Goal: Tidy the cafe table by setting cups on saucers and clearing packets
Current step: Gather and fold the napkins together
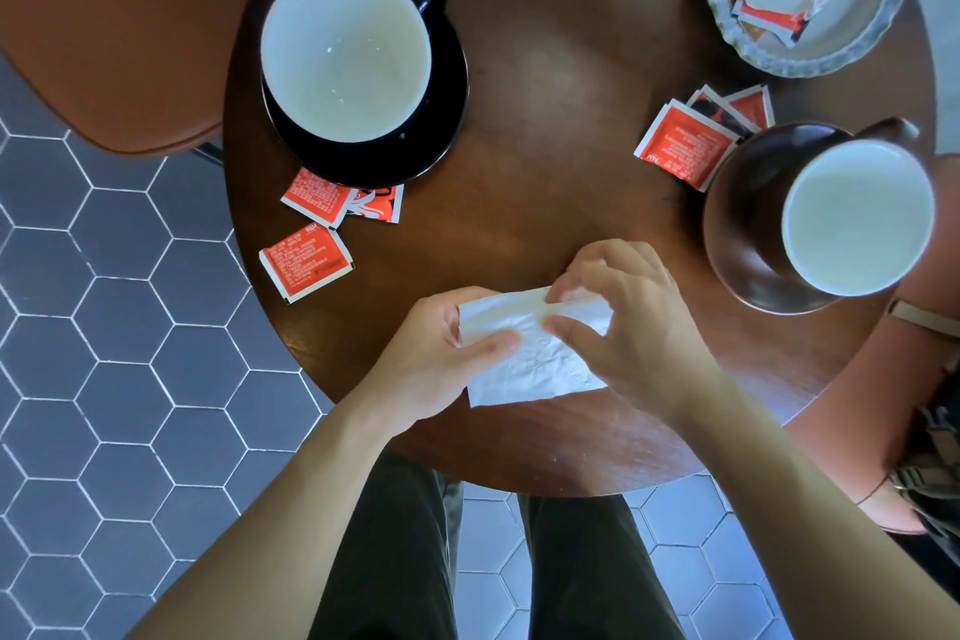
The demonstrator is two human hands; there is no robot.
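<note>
Both hands — left hand, right hand — pinch a white napkin with curled fingers just above the desk, apparently folding it, while red packets lie scattered beside the saucered cups.

Both forearms are bare, with no sleeves in sight, and neither the left hand nor the right hand wears anything. Dark trousers (blackish, loose-fitting) cover the legs.
</note>
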